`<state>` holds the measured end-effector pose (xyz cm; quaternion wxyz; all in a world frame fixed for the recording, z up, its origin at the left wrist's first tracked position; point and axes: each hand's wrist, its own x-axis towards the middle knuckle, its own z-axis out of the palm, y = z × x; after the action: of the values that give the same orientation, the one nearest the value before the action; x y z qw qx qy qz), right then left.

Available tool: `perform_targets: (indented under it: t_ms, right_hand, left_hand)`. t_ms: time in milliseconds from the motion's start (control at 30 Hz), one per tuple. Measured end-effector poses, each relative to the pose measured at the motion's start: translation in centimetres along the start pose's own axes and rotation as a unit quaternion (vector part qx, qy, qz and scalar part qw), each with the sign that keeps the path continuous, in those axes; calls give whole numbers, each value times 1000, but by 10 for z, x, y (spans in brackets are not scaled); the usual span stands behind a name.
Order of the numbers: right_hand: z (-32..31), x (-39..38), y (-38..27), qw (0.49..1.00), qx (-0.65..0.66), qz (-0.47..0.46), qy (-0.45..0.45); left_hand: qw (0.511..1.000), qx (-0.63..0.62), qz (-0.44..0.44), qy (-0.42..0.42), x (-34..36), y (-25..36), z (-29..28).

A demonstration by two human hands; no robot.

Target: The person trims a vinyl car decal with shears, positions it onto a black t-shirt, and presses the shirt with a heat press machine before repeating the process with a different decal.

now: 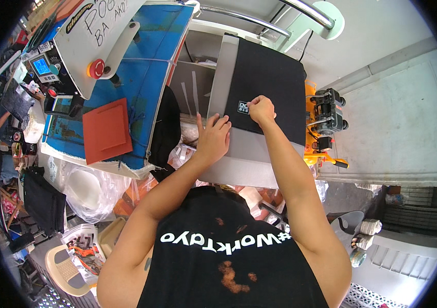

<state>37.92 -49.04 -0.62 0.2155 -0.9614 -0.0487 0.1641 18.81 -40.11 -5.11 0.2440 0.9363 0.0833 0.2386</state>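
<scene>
A black sheet of material (264,77) with a small white printed square (242,107) lies over a grey board (236,154). My right hand (261,110) is over that square, its fingertips pinched together; whatever they may hold is too small to make out. My left hand (212,138) rests with fingers spread at the left edge of the black material, on the grey surface.
At left, a white press machine (77,56) with a red button and an orange pad (103,131) sit on a blue padded table (141,92). An orange-and-black machine (324,118) stands right. Metal rails (249,18) run behind. A chair (67,269) and bagged items (87,195) are lower left.
</scene>
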Motion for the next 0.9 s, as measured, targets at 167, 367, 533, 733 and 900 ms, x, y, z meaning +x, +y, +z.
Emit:
perform_targets:
  t_ms: [167,367,533,733,900]
  right_hand:
    - [-2,-4,0,1000,9,-20,6]
    - [6,-26,8,981,-2,-174,82]
    - [-26,-68,34,907,197,-295,-227]
    - [-50,-58,159,975,204,-86,32]
    - [-65,-122,204,953,283,96,56]
  left_hand:
    - [1000,0,-4,5,0,2,-1]
    - [1000,13,-6,-4,1,4,-1]
    - [999,36,-11,-12,-1,1,-5]
    - [998,-61,6,21,-7,31,-103]
    - [898,233,-117,354,-22,-64,-285]
